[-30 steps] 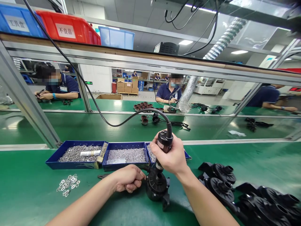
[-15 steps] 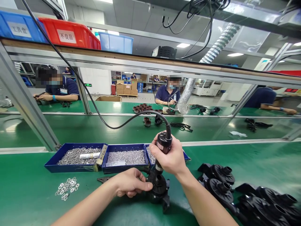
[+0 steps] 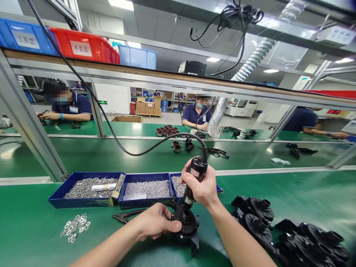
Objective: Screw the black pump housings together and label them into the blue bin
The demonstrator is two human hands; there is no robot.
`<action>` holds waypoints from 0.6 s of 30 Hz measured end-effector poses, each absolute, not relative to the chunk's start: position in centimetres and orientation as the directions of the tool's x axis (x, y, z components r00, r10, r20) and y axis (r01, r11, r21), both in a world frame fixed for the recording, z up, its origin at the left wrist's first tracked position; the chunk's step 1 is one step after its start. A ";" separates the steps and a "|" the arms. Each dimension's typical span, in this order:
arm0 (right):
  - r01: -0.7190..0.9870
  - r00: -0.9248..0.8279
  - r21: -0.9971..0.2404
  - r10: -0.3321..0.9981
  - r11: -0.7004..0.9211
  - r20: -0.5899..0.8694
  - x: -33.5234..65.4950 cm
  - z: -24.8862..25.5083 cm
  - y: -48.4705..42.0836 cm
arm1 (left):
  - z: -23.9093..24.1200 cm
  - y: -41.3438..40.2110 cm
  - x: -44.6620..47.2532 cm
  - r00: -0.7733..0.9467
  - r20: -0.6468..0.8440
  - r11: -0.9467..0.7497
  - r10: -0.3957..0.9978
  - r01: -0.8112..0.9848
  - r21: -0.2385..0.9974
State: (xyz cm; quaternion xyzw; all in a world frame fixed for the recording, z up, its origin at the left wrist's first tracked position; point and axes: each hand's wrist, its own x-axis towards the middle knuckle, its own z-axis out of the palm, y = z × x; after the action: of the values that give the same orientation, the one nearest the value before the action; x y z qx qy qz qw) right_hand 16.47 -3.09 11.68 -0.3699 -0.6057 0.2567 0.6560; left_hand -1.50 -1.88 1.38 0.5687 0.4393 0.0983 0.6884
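My right hand [image 3: 202, 184] is wrapped round a black electric screwdriver [image 3: 194, 174], whose cable arcs up and away to the left. The tool leans slightly, its lower end over the far side of a black round pump housing [image 3: 186, 222]; the bit's tip is hidden. With the thumb on top of its rim and the fingers at its left side, my left hand [image 3: 158, 221] grips that housing on the green table. Pliers [image 3: 122, 217] with dark handles lie just behind my left wrist, partly covered.
Blue bins of screws [image 3: 91, 187] and small metal parts [image 3: 147, 188] stand behind my hands. Loose metal rings [image 3: 75, 227] lie at the left. Several black pump housings [image 3: 258, 222] sit at the right. Co-workers sit beyond the metal frame [image 3: 36, 122].
The screwdriver's top has tilted a little to the right, with my right hand on it. My left hand still holds the pump housing. The whole view has shifted slightly.
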 end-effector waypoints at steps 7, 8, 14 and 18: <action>-0.080 0.122 -0.677 0.681 0.732 0.722 16.1 12.1 -3.8 | 0.9 -2.1 -1.2 0.625 -0.464 0.295 0.628 0.360 0.885; -0.111 0.104 -0.695 0.703 0.711 0.703 15.9 12.1 -3.9 | 0.9 -2.2 -1.2 0.633 -0.468 0.297 0.616 0.363 0.883; -0.165 0.007 -0.782 0.793 0.602 0.609 15.1 11.9 -3.9 | 1.1 -2.2 -1.2 0.626 -0.487 0.313 0.609 0.374 0.873; -0.144 0.000 -0.785 0.793 0.603 0.609 15.0 11.8 -3.8 | 1.2 -2.4 -1.1 0.626 -0.483 0.316 0.612 0.366 0.875</action>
State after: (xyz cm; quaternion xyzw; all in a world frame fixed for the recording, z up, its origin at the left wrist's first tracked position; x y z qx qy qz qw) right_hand 14.97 -3.78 11.75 -0.2659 -0.6102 0.3576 0.6551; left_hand -1.06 -2.40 1.24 0.5780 0.4229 0.0887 0.6922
